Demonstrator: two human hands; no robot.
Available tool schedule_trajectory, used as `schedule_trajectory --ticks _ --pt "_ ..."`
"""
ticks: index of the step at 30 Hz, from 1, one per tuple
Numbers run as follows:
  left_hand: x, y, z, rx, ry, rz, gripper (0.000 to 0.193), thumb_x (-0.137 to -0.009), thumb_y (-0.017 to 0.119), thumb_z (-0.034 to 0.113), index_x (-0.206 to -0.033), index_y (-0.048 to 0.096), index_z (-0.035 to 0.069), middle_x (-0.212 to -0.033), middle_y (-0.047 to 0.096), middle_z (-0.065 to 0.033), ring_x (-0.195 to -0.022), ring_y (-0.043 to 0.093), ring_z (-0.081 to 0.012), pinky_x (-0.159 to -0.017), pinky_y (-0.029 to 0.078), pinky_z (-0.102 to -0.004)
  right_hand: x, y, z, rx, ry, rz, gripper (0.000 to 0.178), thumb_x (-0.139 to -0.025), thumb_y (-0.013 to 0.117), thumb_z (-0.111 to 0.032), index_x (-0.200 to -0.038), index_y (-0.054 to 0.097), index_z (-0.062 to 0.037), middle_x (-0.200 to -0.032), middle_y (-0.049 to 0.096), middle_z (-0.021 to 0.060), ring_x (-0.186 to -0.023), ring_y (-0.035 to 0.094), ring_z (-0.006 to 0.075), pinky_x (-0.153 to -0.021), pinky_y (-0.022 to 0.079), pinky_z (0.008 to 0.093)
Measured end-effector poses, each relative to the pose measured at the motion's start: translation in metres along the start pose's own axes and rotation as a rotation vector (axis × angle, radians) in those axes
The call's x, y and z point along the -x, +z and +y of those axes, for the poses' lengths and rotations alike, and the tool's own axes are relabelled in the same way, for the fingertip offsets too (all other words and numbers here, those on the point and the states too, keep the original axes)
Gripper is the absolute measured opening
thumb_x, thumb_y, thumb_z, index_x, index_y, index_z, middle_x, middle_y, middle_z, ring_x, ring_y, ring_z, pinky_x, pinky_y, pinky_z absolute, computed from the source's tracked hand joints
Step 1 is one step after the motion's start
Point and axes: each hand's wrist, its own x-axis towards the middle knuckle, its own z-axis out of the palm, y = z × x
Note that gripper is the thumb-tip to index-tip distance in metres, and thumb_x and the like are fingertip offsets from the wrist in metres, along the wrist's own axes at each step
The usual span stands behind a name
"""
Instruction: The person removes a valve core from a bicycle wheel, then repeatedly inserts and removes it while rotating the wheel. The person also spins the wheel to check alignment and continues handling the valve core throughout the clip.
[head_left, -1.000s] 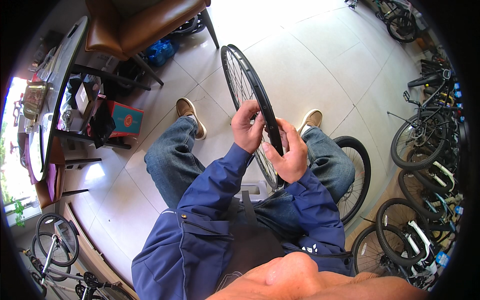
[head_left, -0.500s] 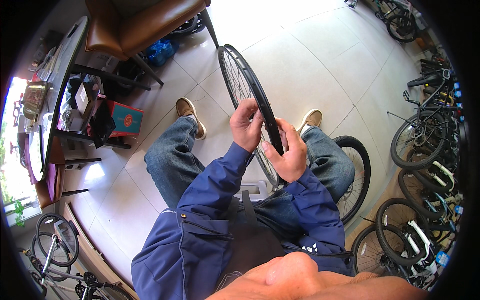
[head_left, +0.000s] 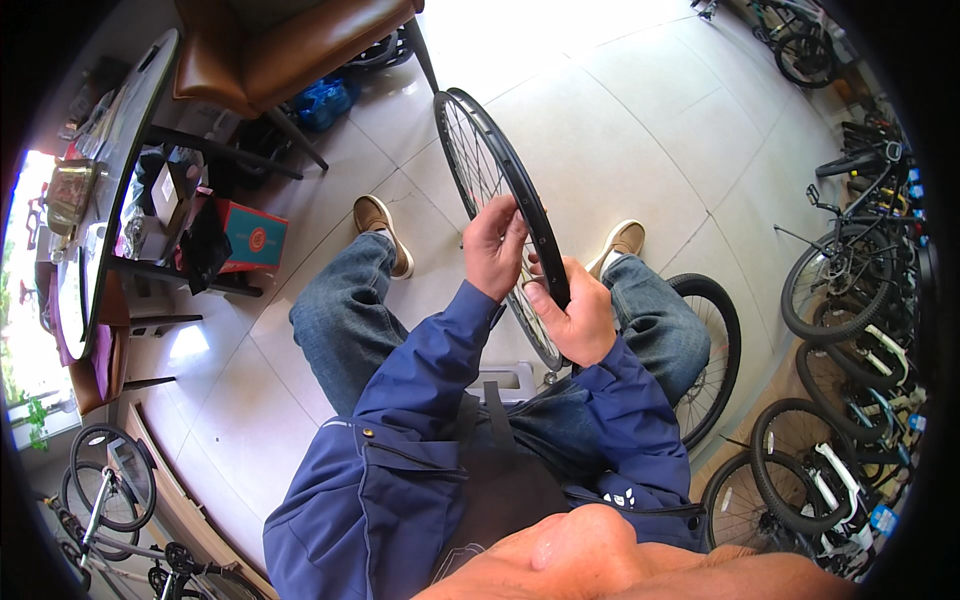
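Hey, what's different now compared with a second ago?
The far end of the tyreless bicycle wheel has swung slightly left. The right hand has shifted a little toward the person along the rim. Neither hand visibly let go: the left hand is still at the rim. The brown shoes and the tyred wheel by the right leg stayed put.

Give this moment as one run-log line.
left hand: at black round spoked wheel; right hand: gripping same wheel, nearer body; wheel: tyreless

Navy-blue jacket (head_left: 320,510) with brass-coloured button (head_left: 368,432), faded blue jeans (head_left: 345,310), brown pale-soled shoes (head_left: 371,214).
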Motion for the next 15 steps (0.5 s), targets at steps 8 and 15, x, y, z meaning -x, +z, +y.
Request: schedule_trajectory --ticks 8,15 --pt "0.003 0.004 -0.007 0.156 -0.007 0.108 0.019 -0.107 0.068 0.005 -0.124 0.065 -0.002 -0.116 0.075 -0.0122 -0.101 0.073 -0.0183 -0.088 0.061 -0.0336 0.001 0.004 0.000 -0.028 0.003 0.068 0.035 -0.099 0.079 -0.030 -0.117 0.070 -0.0014 -0.098 0.075 0.0146 -0.089 0.076 0.0299 -0.081 0.059 0.0397" --pt "-0.001 0.000 -0.012 0.146 0.143 0.064 0.009 -0.107 0.065 0.003 -0.116 0.065 -0.001 -0.114 0.073 -0.0118 -0.096 0.074 -0.0179 -0.087 0.062 -0.0335 0.002 0.003 -0.001 0.014 -0.001 0.033 0.039 -0.100 0.078 -0.034 -0.120 0.071 -0.0016 -0.101 0.075 0.0142 -0.091 0.076 0.0302 -0.083 0.059 0.0386"
